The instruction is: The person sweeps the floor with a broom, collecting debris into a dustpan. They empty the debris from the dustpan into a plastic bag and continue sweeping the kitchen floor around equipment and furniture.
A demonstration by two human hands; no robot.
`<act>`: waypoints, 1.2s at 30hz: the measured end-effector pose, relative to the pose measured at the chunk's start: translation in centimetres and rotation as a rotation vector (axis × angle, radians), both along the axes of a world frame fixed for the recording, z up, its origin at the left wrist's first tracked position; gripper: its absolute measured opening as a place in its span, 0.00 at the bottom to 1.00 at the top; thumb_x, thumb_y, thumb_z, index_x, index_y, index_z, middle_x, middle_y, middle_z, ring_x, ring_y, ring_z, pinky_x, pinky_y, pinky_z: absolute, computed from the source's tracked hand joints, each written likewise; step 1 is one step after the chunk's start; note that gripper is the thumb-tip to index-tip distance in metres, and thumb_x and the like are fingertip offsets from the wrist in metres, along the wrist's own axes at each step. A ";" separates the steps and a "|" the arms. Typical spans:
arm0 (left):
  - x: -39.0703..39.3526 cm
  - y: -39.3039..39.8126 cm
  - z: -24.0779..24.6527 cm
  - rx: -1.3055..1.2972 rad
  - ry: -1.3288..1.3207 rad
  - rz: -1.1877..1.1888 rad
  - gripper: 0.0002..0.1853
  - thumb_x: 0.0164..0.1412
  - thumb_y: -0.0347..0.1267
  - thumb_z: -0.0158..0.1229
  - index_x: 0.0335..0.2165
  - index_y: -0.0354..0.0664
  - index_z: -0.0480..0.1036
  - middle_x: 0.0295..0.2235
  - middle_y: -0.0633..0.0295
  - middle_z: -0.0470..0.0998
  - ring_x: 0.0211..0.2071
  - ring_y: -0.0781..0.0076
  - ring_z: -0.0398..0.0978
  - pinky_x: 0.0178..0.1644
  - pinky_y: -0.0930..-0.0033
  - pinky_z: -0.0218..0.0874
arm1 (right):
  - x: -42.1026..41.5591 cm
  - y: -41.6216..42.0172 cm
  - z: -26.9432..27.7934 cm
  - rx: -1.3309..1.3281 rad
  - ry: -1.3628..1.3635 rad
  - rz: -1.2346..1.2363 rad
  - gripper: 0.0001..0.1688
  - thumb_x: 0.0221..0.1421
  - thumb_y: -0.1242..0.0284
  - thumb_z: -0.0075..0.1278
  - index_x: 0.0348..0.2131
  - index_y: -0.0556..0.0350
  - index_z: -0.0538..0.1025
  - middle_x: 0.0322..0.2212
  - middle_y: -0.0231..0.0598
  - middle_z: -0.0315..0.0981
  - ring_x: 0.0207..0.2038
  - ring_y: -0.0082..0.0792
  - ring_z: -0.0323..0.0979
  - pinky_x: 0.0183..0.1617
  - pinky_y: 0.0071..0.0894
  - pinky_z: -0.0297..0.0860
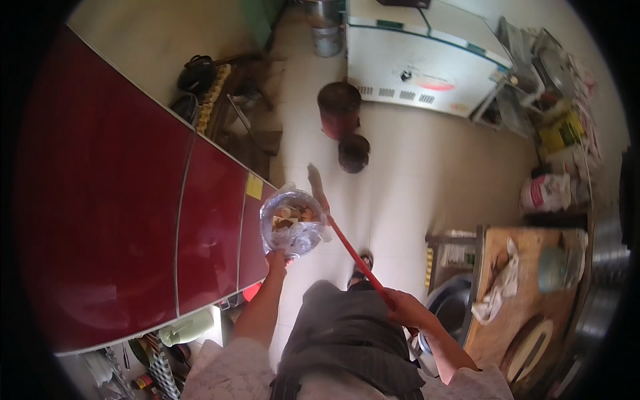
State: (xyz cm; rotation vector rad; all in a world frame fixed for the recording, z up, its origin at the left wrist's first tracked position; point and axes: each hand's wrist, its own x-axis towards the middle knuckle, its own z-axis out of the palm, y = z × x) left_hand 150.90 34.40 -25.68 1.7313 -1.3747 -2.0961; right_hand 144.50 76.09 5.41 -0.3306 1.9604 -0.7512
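My left hand grips the near rim of a round bin lined with a clear plastic bag. Bits of refuse, among them what look like eggshells, lie inside it. In my right hand is the long red handle of a tool, probably a broom. It slants up and away, passing close to the bin's right side. The tool's greyish far end is blurred, so its exact kind is unclear.
Dark red cabinet doors run along the left. Two dark-topped cylinders stand on the tiled floor before a white chest freezer. At right is a wooden table bearing a cloth, a large bottle and a round board.
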 end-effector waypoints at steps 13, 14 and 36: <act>-37.1 -10.3 1.5 -0.082 0.033 0.130 0.17 0.50 0.25 0.54 0.39 0.26 0.70 0.28 0.45 0.76 0.16 0.59 0.75 0.13 0.64 0.66 | -40.0 -17.0 -0.2 -0.068 0.422 -0.016 0.37 0.44 0.79 0.48 0.57 0.56 0.65 0.38 0.54 0.72 0.42 0.55 0.72 0.47 0.47 0.70; -39.8 -10.6 2.4 -0.049 0.015 0.112 0.17 0.50 0.25 0.54 0.39 0.26 0.69 0.27 0.46 0.76 0.16 0.59 0.75 0.12 0.63 0.66 | -42.3 -17.6 0.2 -0.043 0.417 -0.024 0.37 0.44 0.79 0.48 0.57 0.57 0.65 0.39 0.54 0.72 0.42 0.55 0.72 0.47 0.47 0.70; -93.8 -31.5 8.8 -0.029 -0.003 0.140 0.17 0.49 0.26 0.53 0.39 0.25 0.72 0.32 0.46 0.76 0.23 0.58 0.77 0.19 0.59 0.75 | -97.0 -42.2 4.4 0.014 0.400 0.029 0.39 0.40 0.82 0.50 0.56 0.58 0.68 0.38 0.51 0.74 0.37 0.47 0.74 0.43 0.39 0.71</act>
